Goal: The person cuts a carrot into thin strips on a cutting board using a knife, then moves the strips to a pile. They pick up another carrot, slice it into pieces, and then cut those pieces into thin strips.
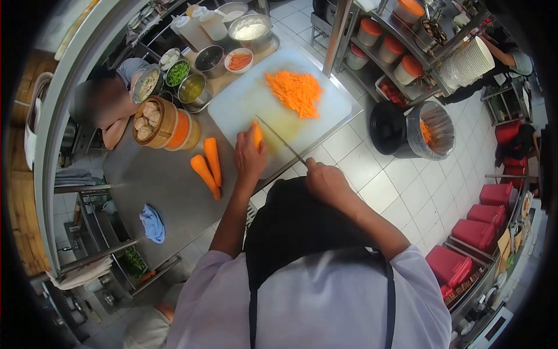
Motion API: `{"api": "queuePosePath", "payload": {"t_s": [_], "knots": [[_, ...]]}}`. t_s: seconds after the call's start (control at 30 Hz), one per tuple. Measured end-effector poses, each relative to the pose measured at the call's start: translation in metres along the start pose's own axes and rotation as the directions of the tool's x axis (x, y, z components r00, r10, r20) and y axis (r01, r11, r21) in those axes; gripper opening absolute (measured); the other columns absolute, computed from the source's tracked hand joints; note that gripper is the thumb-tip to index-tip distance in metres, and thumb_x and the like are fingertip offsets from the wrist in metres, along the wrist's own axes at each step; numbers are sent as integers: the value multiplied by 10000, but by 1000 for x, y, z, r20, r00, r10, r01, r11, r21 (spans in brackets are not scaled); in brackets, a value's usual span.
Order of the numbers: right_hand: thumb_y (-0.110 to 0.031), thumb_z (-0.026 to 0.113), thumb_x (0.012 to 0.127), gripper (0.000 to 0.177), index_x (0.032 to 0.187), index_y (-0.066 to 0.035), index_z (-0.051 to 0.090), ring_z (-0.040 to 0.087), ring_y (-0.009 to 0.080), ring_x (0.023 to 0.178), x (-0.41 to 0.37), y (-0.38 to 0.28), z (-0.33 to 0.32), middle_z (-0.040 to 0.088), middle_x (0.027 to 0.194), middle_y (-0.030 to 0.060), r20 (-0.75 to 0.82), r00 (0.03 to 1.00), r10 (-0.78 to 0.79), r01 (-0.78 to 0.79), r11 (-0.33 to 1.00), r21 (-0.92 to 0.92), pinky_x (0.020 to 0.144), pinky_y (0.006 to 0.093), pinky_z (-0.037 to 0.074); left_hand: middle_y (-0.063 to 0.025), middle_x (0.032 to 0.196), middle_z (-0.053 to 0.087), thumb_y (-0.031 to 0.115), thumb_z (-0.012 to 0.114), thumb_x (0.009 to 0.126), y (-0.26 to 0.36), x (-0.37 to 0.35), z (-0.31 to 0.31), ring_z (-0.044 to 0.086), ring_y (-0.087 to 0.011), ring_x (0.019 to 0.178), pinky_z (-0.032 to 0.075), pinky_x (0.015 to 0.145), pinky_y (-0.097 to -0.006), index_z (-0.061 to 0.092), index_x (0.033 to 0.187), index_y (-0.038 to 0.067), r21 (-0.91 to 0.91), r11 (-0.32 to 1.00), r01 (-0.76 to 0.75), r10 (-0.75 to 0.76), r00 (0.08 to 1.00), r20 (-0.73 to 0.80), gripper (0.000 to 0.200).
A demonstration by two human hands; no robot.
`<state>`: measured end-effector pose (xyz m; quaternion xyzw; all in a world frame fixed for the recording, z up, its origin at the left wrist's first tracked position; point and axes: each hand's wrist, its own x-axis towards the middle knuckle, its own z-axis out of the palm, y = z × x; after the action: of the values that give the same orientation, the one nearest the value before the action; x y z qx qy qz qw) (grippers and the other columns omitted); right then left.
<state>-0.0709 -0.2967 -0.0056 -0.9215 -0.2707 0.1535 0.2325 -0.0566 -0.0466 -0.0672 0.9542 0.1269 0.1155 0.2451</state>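
My left hand is closed around a piece of carrot at the near left edge of the white cutting board. In my right hand is the handle of a knife, its blade slanting up and left over the board, with the tip close to the carrot piece. A pile of carrot strips lies on the far right part of the board. Two whole peeled carrots rest on the steel counter to the left of my left hand.
Bamboo steamers with dumplings stand left of the board. Behind are a bowl of chopped greens, metal pots and squeeze bottles. A blue cloth lies on the counter. A lined bin stands at right. Another person is across the counter.
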Motion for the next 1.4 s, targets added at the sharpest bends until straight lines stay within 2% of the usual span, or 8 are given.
{"api": "queuePosePath", "payload": {"t_s": [0.07, 0.37, 0.57, 0.67, 0.77, 0.97, 1.07, 1.4], "knots": [[-83, 594, 914, 206, 1072, 38, 540, 715, 445, 737, -5, -6, -1, 678, 808, 265, 5, 1000, 17, -17, 1000, 13, 670, 544, 570, -196, 1228, 576, 144, 693, 924, 5, 3, -4, 653, -417, 1086, 544, 921, -506, 531, 1470, 74, -37, 999, 25, -24, 999, 30, 574], [-60, 596, 922, 173, 1055, 33, 534, 727, 411, 724, -18, -37, -1, 669, 806, 250, 28, 998, 64, -65, 997, 44, 639, 497, 582, -213, 1264, 571, 159, 660, 968, -8, 8, 0, 645, -433, 1124, 549, 928, -511, 487, 1445, 44, -60, 991, -116, 119, 992, 46, 520], [-59, 595, 928, 146, 1034, 23, 537, 727, 397, 703, -21, -50, 11, 665, 802, 236, 32, 992, 121, -122, 992, 26, 608, 480, 581, -214, 1265, 575, 136, 670, 960, -3, 8, 1, 645, -433, 1129, 549, 933, -510, 484, 1437, 34, -49, 995, -93, 95, 994, 54, 522], [-63, 624, 898, 166, 984, 33, 520, 701, 415, 632, -21, -59, 10, 660, 749, 241, -53, 992, 111, -110, 993, 37, 558, 510, 569, -216, 1280, 577, 130, 660, 966, 0, 6, 0, 599, -440, 1188, 515, 979, -522, 492, 1424, 40, -96, 994, -56, 62, 997, 54, 496], [-77, 619, 911, 175, 1001, 37, 520, 706, 416, 634, -21, -64, 15, 661, 752, 238, -34, 990, 137, -137, 991, -5, 553, 506, 572, -213, 1241, 584, 131, 673, 959, -4, 6, 1, 646, -435, 1115, 548, 925, -513, 494, 1421, 31, -80, 990, -117, 119, 993, 16, 505], [-102, 611, 937, 210, 1060, 38, 517, 716, 417, 650, -17, -81, 11, 671, 778, 241, -18, 982, 190, -191, 980, -52, 568, 504, 581, -214, 1218, 588, 125, 668, 975, -4, 7, -1, 654, -430, 1101, 551, 904, -509, 505, 1419, 32, -103, 991, -90, 93, 995, 29, 481], [-54, 563, 949, 101, 1011, 16, 523, 745, 376, 716, -17, -95, -1, 683, 813, 229, 28, 975, 222, -218, 969, -116, 615, 460, 608, -212, 1217, 588, 129, 661, 984, -3, 7, -2, 661, -423, 1087, 556, 894, -502, 503, 1423, 34, -105, 990, -90, 93, 995, 23, 475], [-64, 553, 968, 96, 1018, 14, 527, 764, 374, 754, 7, -97, 7, 710, 845, 235, 88, 960, 265, -246, 953, -178, 643, 437, 626, -202, 1224, 584, 133, 665, 977, -3, 9, -5, 670, -415, 1079, 567, 879, -497, 499, 1434, 38, -111, 992, -53, 60, 996, 59, 496]]}}
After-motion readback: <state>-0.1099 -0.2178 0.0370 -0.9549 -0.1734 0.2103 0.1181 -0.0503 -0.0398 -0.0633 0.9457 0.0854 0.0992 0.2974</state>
